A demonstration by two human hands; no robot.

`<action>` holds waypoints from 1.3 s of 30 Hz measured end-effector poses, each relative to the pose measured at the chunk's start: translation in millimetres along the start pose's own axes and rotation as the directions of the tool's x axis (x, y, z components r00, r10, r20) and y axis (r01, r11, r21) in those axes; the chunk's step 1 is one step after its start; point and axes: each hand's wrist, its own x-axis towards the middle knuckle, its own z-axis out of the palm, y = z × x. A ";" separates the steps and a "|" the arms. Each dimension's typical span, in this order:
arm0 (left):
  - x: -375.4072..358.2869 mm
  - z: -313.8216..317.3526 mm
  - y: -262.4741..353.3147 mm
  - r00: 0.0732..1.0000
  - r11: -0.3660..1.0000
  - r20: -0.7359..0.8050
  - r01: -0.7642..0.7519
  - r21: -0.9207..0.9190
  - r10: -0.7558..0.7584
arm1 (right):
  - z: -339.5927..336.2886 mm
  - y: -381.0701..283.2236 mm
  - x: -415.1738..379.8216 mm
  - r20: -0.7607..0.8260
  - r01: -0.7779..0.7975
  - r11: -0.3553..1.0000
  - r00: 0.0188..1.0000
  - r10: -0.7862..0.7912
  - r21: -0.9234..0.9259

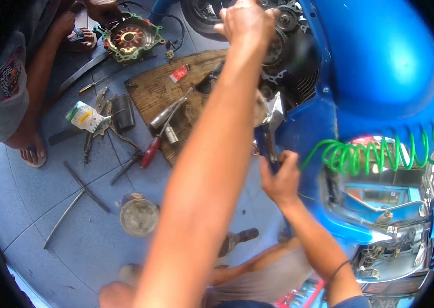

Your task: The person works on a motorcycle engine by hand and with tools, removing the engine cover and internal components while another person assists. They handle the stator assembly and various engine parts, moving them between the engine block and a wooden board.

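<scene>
Floor: you are over blue-grey tiles [32,195] with pale joints, dusty and scuffed.
Board: a worn wooden board [150,90] lies flat on the tiles ahead of you.
Light: bright, even daylight; shadows around you are soft.
</scene>
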 end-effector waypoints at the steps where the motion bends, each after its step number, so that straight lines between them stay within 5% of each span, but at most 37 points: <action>1: 7.9 -0.9 5.5 0.999 0.997 0.032 -0.017 0.070 0.015 | 0.1 1.0 -1.2 0.002 -0.001 1.000 1.000 0.001 -0.003; 10: 17.4 29.8 8.3 0.984 0.995 0.174 -0.049 0.084 0.034 | -0.4 3.9 -1.2 0.028 0.001 0.996 1.000 -0.004 0.085; 20: 19.2 65.0 -12.8 0.985 0.980 -0.106 -0.119 0.158 0.137 | -1.2 6.1 -3.2 0.056 -0.062 0.986 0.997 0.054 0.153; 23: 18.5 48.0 -3.3 0.996 0.996 0.082 -0.037 0.081 0.031 | -2.8 5.2 -2.0 0.057 -0.067 0.985 0.997 0.058 0.158; 32: 17.4 63.0 -9.6 0.992 0.993 -0.069 -0.102 0.061 0.106 | -7.7 7.0 -3.3 0.118 -0.157 0.967 0.984 0.135 0.202; 34: 13.2 63.2 -9.5 0.980 0.985 -0.108 -0.164 0.047 0.168 | -6.1 8.6 -0.1 0.061 -0.026 0.987 0.998 0.016 0.160; 39: 20.5 60.7 -7.4 0.992 0.991 -0.024 -0.123 -0.050 0.122 | -8.5 9.3 0.4 0.070 -0.014 0.990 0.998 0.004 0.142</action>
